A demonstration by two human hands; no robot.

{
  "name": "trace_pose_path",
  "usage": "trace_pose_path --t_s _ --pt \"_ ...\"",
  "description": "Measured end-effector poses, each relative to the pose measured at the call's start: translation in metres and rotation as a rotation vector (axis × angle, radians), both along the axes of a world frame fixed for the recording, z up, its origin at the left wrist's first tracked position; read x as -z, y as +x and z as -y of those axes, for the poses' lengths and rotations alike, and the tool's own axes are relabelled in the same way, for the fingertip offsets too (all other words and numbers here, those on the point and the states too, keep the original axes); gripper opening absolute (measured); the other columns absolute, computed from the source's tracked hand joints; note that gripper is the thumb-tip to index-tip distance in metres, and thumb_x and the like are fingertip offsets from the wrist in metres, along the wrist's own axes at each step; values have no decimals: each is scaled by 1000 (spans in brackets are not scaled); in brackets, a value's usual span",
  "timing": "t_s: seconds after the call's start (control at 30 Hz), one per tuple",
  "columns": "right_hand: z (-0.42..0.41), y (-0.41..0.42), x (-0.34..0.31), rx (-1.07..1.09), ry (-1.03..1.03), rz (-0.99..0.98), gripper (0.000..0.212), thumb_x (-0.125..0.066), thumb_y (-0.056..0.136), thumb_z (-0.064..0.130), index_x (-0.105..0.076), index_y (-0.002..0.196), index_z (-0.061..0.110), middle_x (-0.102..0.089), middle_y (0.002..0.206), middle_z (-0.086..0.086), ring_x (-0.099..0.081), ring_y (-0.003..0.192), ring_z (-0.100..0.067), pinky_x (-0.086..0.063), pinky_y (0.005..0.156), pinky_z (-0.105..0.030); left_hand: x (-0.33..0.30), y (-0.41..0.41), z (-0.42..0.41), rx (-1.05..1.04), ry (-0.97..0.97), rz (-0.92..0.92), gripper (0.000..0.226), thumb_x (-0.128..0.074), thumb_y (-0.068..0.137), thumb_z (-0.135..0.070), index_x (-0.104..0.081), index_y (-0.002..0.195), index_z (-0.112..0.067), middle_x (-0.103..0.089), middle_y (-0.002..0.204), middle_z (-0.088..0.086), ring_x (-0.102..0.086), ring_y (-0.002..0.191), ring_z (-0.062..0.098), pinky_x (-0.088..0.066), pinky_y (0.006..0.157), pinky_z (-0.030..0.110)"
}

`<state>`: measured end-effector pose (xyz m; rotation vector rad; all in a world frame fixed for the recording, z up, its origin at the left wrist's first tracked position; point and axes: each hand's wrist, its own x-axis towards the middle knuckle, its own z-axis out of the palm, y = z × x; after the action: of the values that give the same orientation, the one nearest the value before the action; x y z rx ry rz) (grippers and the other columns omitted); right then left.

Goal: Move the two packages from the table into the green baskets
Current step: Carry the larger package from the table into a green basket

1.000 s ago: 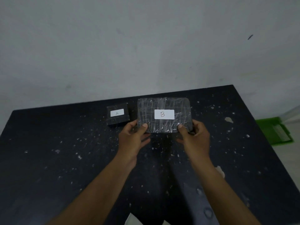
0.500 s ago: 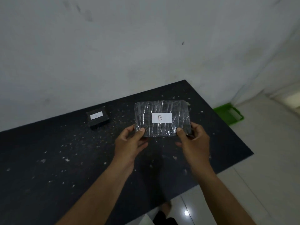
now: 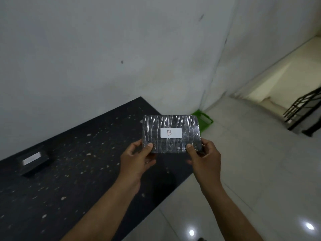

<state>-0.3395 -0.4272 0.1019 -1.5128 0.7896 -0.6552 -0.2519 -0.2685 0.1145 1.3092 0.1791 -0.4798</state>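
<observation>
The large package (image 3: 171,125), dark, wrapped in shiny clear film and marked with a white label "B", is lifted off the table and held over its right end. My left hand (image 3: 137,159) grips its lower left corner and my right hand (image 3: 205,157) grips its lower right corner. The small black package (image 3: 33,161) with a white label lies on the black table (image 3: 78,171) at the far left, blurred. Part of a green basket (image 3: 205,121) shows on the floor by the wall, just behind the large package's right edge.
The table's right edge runs diagonally under my hands, with glossy white tiled floor (image 3: 251,171) to the right. A white wall stands behind the table. A black metal railing (image 3: 304,110) and a step down lie at the far right.
The view has swung right with the large package held up in both hands. The small package has slid toward the left edge of view, and more floor and the railing have appeared.
</observation>
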Motion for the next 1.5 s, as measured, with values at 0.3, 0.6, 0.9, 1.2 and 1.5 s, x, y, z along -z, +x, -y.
trace_pose_path --t_s 0.3,0.6,0.9,1.2,1.5 --pt "179 -31 -7 60 -130 -102 47 -53 94 50 -53 136 31 -61 127 8 -63 97 -3 -56 89 -42 -6 -10 179 18 -45 -39 33 -70 88 -16 -64 120 -17 -76 102 10 -74 92 24 -59 67 28" --pt "292 -49 4 149 -277 -177 51 -43 95 57 -48 141 36 -56 139 10 -55 122 -10 -45 101 -34 6 -9 289 34 -46 -96 40 -70 88 -15 -61 127 -13 -73 109 12 -71 93 25 -58 73 30" --pt "368 -10 23 97 -409 -289 52 -40 98 54 -42 146 34 -47 148 9 -45 133 -14 -39 110 -45 39 35 356 3 -68 -170 47 -67 90 -13 -54 135 -8 -68 120 14 -70 101 29 -58 80 35" --pt "447 67 30 34 -483 -404 51 -38 99 52 -40 147 34 -45 149 9 -43 136 -15 -40 109 -40 60 116 426 -38 -39 -241 39 -67 90 -13 -58 128 -11 -71 112 16 -72 94 30 -59 71 32" --pt "495 140 37 -10 -496 -404 51 -37 100 52 -41 147 32 -46 148 6 -44 135 -16 -39 106 -37 57 179 466 -57 10 -204 35 -69 90 -15 -61 123 -15 -74 100 9 -73 90 28 -60 62 27"
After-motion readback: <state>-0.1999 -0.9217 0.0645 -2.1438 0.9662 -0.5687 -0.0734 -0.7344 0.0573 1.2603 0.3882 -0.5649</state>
